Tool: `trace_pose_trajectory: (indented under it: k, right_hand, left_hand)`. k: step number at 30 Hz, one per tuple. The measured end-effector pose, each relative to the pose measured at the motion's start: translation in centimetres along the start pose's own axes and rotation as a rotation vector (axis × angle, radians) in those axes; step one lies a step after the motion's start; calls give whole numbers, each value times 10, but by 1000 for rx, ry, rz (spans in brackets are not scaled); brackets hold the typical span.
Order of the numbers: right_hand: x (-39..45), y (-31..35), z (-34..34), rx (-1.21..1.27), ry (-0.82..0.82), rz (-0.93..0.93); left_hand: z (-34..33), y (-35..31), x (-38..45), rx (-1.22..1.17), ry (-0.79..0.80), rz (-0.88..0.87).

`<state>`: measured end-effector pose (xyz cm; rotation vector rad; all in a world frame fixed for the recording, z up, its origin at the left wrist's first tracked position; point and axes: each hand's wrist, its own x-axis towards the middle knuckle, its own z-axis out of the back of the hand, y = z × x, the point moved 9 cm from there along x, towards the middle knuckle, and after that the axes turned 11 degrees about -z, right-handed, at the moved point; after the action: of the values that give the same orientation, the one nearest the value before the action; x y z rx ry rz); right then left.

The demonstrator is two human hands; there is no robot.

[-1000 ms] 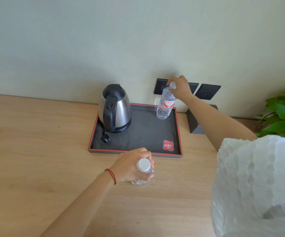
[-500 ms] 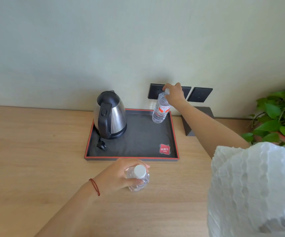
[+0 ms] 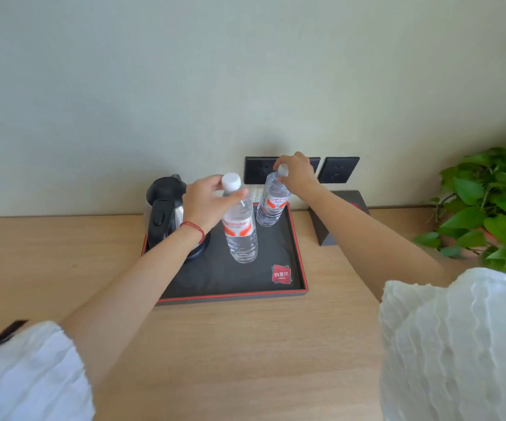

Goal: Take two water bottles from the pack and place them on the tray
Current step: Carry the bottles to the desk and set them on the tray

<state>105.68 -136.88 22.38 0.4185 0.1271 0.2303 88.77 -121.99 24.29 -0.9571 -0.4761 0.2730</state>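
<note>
A black tray with a red rim (image 3: 301,268) lies on the wooden desk against the wall. Two clear water bottles with red-and-white labels and white caps are over it. The nearer bottle (image 3: 241,235) is upright at the tray's middle, and my left hand (image 3: 207,205) grips its neck just below the cap. The far bottle (image 3: 272,205) stands at the tray's back right corner, leaning slightly, with my right hand (image 3: 295,173) holding its cap. The pack is out of view.
A steel kettle with a black handle (image 3: 163,217) stands on the tray's left side, partly behind my left arm. A dark box (image 3: 339,220) sits right of the tray, below black wall sockets (image 3: 338,170). A leafy green plant (image 3: 494,205) fills the far right.
My left hand has carried its bottle from the desk in front of the tray up onto the tray's middle. My right hand stays on the far bottle's cap.
</note>
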Motion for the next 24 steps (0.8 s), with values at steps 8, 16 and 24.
trace_pose_trajectory:
  k: [8,16,24]
  right_hand:
    - [-1,1,-4,-7,6,59]
    - [-7,9,-1,37,13,71]
    - [-10,12,1,41,9,73]
  left_hand:
    - [-47,28,54,223,-25,-2]
    - [-71,11,78,325,230,-167]
    - [-91,-14,79,644,852,-532]
